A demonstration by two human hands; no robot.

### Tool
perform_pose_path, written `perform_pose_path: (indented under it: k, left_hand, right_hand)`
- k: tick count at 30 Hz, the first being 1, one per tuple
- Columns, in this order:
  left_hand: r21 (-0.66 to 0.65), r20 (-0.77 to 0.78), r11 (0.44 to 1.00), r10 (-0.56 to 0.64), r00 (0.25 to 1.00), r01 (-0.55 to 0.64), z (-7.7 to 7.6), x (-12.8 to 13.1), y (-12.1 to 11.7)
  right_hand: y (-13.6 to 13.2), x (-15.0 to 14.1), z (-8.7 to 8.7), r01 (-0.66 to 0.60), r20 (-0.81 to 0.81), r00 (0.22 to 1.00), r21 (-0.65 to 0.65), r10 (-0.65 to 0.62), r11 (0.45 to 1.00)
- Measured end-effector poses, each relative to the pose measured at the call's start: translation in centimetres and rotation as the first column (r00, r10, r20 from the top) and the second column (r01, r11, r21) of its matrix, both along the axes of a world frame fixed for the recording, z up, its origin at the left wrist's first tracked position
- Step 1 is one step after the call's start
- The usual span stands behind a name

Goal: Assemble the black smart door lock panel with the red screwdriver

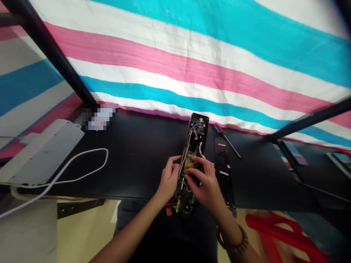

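Note:
A long, narrow black housing, which looks like an opened electronic door lock (197, 133), lies lengthwise in front of me with its inside facing up. A circuit board, white wires and brass-coloured metal parts show in it. My left hand (169, 179) grips its left side, thumb along the edge. Over the middle of the lock, my right hand (205, 180) has its fingers bent against a brass-coloured block (189, 160). Its fingertips touch that block, and whether they pinch a small piece there is hidden. The lock's lower end reaches over the table's front edge.
Right of the lock lie a flat black cover plate (223, 160) and a screwdriver (227, 140). On the black table (131, 160), a white power box (52, 153) with a looped white cable (105, 160) stands left. Striped sheeting (164, 54) hangs behind; a red stool (285, 233) is below right.

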State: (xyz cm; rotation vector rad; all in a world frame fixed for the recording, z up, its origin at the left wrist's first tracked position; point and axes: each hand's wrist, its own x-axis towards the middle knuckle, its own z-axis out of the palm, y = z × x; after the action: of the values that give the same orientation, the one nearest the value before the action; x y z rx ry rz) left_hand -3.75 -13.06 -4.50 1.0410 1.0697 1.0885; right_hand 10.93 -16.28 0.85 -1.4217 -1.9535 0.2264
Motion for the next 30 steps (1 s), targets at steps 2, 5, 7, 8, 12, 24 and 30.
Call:
perform_pose_path:
  k: [2,5,7,8,12,24,30]
  left_hand:
    - [-0.002,0.005,1.000,0.002,1.000,-0.002,0.0,-0.1,0.0]
    - [-0.047,0.019,0.999,-0.001,1.000,0.002,-0.1,-0.1,0.1]
    - [-0.066,0.021,0.998,-0.002,1.000,0.003,-0.3,0.0,0.1]
    - [-0.068,0.017,0.998,-0.001,1.000,0.003,-0.4,0.0,0.2]
    - [-0.060,0.011,0.998,0.009,1.000,-0.008,-0.6,0.2,0.2]
    - [-0.024,-0.013,1.000,0.009,1.000,-0.009,-0.5,0.0,0.2]
    - [-0.024,-0.009,1.000,-0.006,1.000,0.006,-0.6,-0.1,0.4]
  right_hand:
    - [0.3,-0.3,-0.6,0.027,-0.024,0.999,0.012,-0.026,1.000]
    - [2.1,0.4,-0.4,0.101,-0.080,0.992,0.020,-0.099,0.995]
    - [4.2,1.4,0.3,0.157,-0.132,0.980,0.042,-0.150,0.987]
    - [5.4,1.9,0.7,0.180,-0.172,0.971,0.058,-0.168,0.982]
    - [10.0,3.2,1.6,0.182,-0.122,0.978,0.091,-0.171,0.979]
    - [13.6,0.6,0.5,0.299,0.078,0.949,0.096,-0.307,0.949]
    - [15.2,1.0,0.2,0.278,0.050,0.958,0.066,-0.282,0.958]
